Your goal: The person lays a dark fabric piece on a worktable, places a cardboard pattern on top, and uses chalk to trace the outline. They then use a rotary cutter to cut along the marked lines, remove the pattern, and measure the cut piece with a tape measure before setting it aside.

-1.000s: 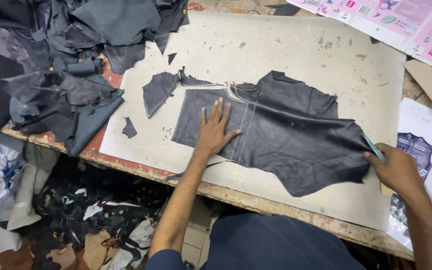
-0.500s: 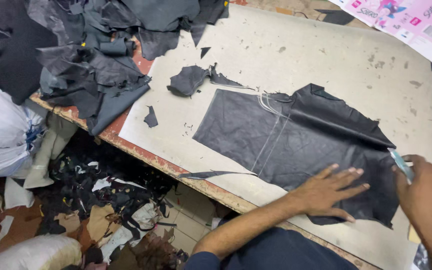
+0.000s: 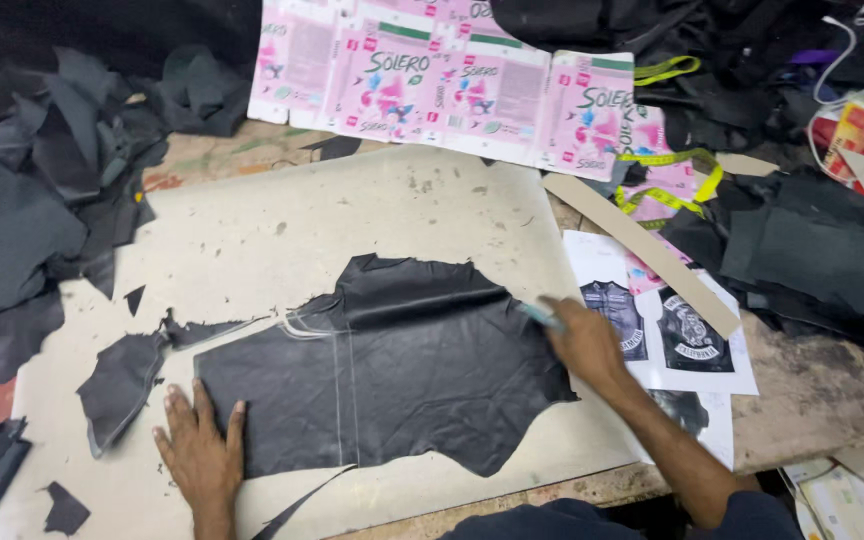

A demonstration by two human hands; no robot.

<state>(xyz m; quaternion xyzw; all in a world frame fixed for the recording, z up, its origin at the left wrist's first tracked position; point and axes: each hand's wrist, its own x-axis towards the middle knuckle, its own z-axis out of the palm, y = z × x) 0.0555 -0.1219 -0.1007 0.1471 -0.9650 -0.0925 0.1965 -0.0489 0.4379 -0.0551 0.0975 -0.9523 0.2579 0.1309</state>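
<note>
A large black leather piece (image 3: pixel 402 370) lies flat on a pale cutting board (image 3: pixel 282 230). My left hand (image 3: pixel 200 446) presses flat on the leather's lower left corner, fingers spread. My right hand (image 3: pixel 580 340) rests at the leather's right edge and grips a small light-blue cutting tool (image 3: pixel 542 318), its tip touching the leather. A cut-off black scrap (image 3: pixel 122 385) lies just left of the piece. A thin black strip trails off the bottom edge near my left wrist.
A heap of black leather offcuts (image 3: pixel 42 200) fills the left side. Pink printed packaging sheets (image 3: pixel 452 85) lie at the back. A cardboard strip (image 3: pixel 642 250), yellow measuring tape (image 3: pixel 667 195), printed paper sheets (image 3: pixel 682 330) and stacked dark leather (image 3: pixel 812 255) sit at the right.
My left hand moved from the leather's middle and right part to its lower left corner. My right hand shifted up along the right edge. The view swung toward the table's back.
</note>
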